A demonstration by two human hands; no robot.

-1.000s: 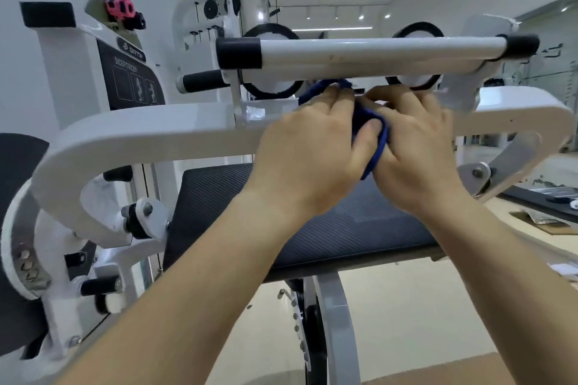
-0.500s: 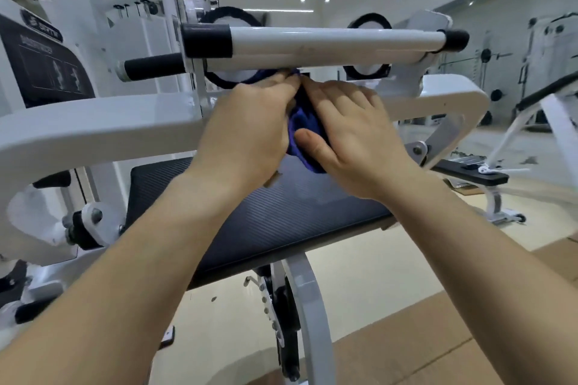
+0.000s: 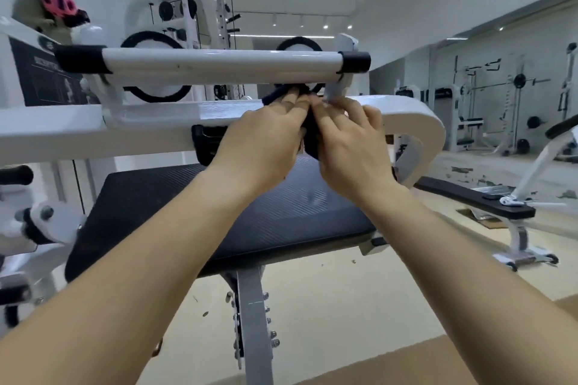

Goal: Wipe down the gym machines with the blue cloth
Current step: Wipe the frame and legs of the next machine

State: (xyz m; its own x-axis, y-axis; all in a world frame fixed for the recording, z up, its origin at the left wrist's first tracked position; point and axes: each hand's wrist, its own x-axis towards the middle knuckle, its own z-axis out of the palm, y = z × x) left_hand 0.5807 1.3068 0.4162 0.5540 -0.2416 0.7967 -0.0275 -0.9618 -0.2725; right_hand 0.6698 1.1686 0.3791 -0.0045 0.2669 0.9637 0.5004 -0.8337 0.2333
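A white gym machine fills the view, with a curved white frame arm (image 3: 93, 125), a white handlebar (image 3: 219, 64) with black end grips above it, and a black ribbed pad (image 3: 187, 212) below. The dark blue cloth (image 3: 311, 141) is bunched between my two hands on the frame arm, just under the handlebar's right end. My left hand (image 3: 262, 141) and my right hand (image 3: 347, 147) both grip the cloth, fingertips meeting at the top. Most of the cloth is hidden by the hands.
A pink-and-black object (image 3: 61, 8) sits atop the machine's left panel. A cable pulley tower (image 3: 200, 3) stands behind. A flat black bench (image 3: 475, 200) is at the right, with racks and weights (image 3: 500, 103) along the far wall. Beige floor lies below.
Both hands and the cloth have slid right along the frame arm, toward the handlebar's right end. The camera view shifted as my head moved.
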